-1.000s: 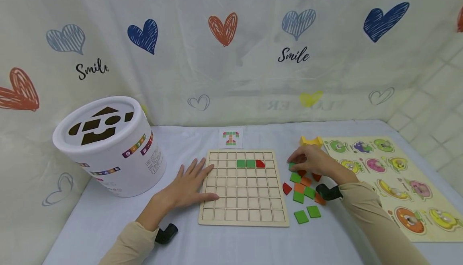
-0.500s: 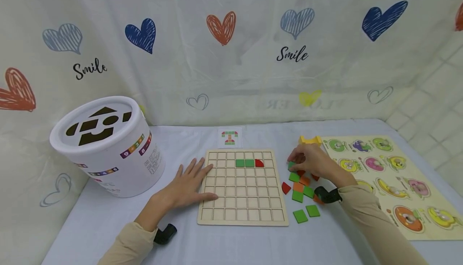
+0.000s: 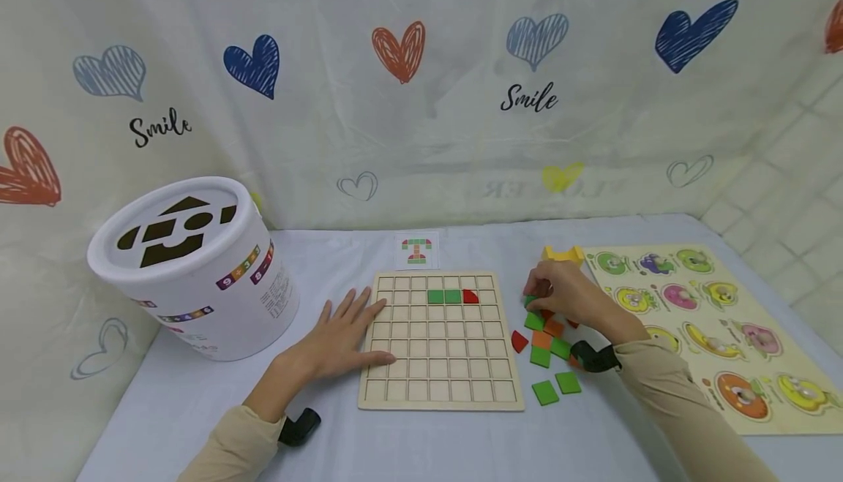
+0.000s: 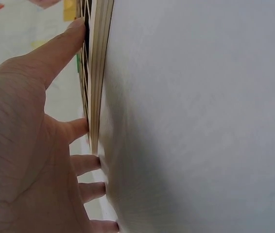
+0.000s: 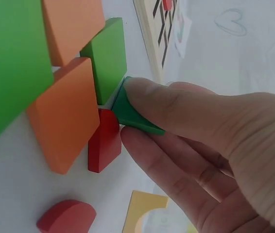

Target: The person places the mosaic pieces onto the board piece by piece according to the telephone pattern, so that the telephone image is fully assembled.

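1. At the far end of the loose tiles (image 3: 541, 356), the right hand (image 3: 566, 295) pinches a dark green tile (image 5: 130, 112) between thumb and fingers.
2. Just beside that tile lie a red tile (image 5: 106, 141) and a light green square (image 5: 111, 63); an orange square (image 5: 67, 116) is near.
3. Across the grid board (image 3: 441, 350), the left hand (image 3: 332, 343) spreads its fingers, thumb and index finger on the board's left edge.
4. Within the grid, two green squares (image 3: 436, 297) and a red quarter-circle (image 3: 470, 296) share one row.
5. Beyond the board lies a pattern card (image 3: 416, 250).

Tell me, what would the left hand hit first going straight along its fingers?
The board, whose edge the left hand touches; beyond, the card looks roughly in line, though depth is unclear.
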The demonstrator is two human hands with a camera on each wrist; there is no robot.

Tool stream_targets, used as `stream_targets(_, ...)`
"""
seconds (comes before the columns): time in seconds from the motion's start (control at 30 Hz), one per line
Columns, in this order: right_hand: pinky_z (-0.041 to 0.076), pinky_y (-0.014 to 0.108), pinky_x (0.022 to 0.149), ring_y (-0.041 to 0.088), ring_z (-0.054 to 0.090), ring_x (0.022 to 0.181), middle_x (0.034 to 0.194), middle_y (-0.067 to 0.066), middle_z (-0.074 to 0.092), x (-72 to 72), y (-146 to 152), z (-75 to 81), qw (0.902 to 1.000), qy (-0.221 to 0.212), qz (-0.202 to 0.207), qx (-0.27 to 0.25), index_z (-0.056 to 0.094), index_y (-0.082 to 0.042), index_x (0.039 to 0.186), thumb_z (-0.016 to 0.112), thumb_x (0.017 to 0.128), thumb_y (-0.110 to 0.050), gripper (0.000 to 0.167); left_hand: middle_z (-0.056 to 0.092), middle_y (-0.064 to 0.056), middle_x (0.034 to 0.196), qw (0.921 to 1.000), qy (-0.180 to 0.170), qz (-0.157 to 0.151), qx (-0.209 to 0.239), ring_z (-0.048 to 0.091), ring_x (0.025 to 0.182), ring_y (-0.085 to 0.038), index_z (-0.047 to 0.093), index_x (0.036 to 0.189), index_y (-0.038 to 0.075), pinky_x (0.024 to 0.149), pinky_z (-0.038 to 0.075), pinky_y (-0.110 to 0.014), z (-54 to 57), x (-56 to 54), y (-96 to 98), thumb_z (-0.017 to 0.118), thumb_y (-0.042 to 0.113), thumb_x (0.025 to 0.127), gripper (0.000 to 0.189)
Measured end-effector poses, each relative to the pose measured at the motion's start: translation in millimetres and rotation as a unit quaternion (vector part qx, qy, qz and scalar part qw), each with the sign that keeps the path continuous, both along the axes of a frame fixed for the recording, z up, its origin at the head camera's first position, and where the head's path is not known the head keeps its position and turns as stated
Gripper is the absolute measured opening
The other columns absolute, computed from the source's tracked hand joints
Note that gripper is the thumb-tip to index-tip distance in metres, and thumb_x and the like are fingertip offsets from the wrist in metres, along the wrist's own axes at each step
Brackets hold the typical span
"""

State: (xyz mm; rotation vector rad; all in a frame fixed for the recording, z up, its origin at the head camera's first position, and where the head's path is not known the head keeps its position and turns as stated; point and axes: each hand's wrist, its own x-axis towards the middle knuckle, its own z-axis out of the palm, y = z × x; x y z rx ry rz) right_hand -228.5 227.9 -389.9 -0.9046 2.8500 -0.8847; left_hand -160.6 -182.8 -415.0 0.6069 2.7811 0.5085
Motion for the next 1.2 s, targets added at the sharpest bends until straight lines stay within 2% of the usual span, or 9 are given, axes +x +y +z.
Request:
stream_targets(0.17,0.059,0.031,0.072,0.014,0.067,0.078,0.087,0.0,0.068,3.5,-7.3,4.3,0.9999,0.008,0.008,-0.002,0.076,-0.005,0.09,0.084,0.082,0.007,0.016,0.011,-0.019,0.174,1.0,0.001,0.001,0.003,0.002,0.16,-0.042,0.028,0.167,0.013,0.121,0.001,-0.073,0.2,0.1,-0.2,0.06,0.074,0.092,0.101)
stream_targets(0.3,0.061,0.034,0.076,0.018,0.07,0.083,0.089,0.002,0.066,7.4,-20.1,11.7,0.9992,0.021,0.031,-0.013,0.077,-0.003,0.093,0.082,0.083,0.01,0.017,0.011,-0.019,0.174,1.0,0.001,0.001,0.007,0.002,0.16,-0.042,0.028,0.167,0.013,0.121,0.001,-0.072,0.1,0.1,0.7,0.06,0.074,0.092,0.101)
stream_targets(0.47,0.062,0.033,0.072,0.019,0.07,0.078,0.087,0.003,0.066,9.7,-44.5,18.5,0.9927,0.08,0.08,-0.041,0.076,-0.002,0.09,0.083,0.08,0.014,0.02,0.011,-0.019,0.174,1.0,0.0,0.0,0.006,0.002,0.16,-0.042,0.028,0.167,0.013,0.121,0.001,-0.072,-0.4,0.0,0.7,0.06,0.074,0.092,0.101)
stream_targets(0.57,0.061,0.03,0.071,0.019,0.069,0.078,0.088,0.004,0.066,10.0,-61.9,20.3,0.9872,0.096,0.11,-0.064,0.077,-0.002,0.091,0.081,0.081,0.015,0.02,0.011,-0.019,0.174,1.0,0.0,0.002,0.004,0.002,0.16,-0.042,0.028,0.167,0.013,0.121,0.001,-0.073,-1.2,-0.2,-0.3,0.061,0.074,0.092,0.102)
stream_targets(0.73,0.059,0.026,0.071,0.02,0.071,0.084,0.092,0.006,0.067,10.0,-91.2,21.7,0.9819,0.091,0.142,-0.087,0.077,0.001,0.097,0.079,0.083,0.015,0.02,0.011,-0.018,0.174,1.0,0.002,0.002,0.001,0.002,0.16,-0.042,0.028,0.167,0.013,0.121,0.001,-0.073,-2.4,-0.4,-1.0,0.06,0.075,0.092,0.102)
stream_targets(0.87,0.059,0.025,0.072,0.021,0.071,0.085,0.093,0.007,0.066,7.4,-112.3,21.3,0.9784,0.107,0.159,-0.078,0.077,0.003,0.098,0.079,0.084,0.014,0.019,0.011,-0.018,0.174,1.0,0.0,0.004,0.0,0.002,0.16,-0.042,0.027,0.167,0.014,0.121,0.002,-0.073,-3.7,-0.6,-1.5,0.06,0.076,0.092,0.103)
stream_targets(1.03,0.059,0.025,0.075,0.021,0.071,0.086,0.093,0.008,0.067,3.3,-129.4,15.6,0.9774,0.116,0.166,-0.061,0.077,0.003,0.099,0.079,0.085,0.012,0.017,0.011,-0.018,0.174,1.0,0.0,0.005,0.002,0.002,0.16,-0.042,0.027,0.167,0.014,0.121,0.002,-0.073,-4.2,-0.8,-2.3,0.059,0.075,0.092,0.102)
stream_targets(1.2,0.059,0.023,0.076,0.021,0.071,0.087,0.094,0.009,0.069,-1.8,-138.2,6.5,0.9792,0.096,0.162,-0.075,0.078,0.003,0.1,0.08,0.086,0.009,0.015,0.012,-0.019,0.174,1.0,0.002,0.0,0.002,0.003,0.16,-0.042,0.028,0.167,0.013,0.12,0.002,-0.074,-3.5,-1.3,-2.2,0.059,0.075,0.092,0.102)
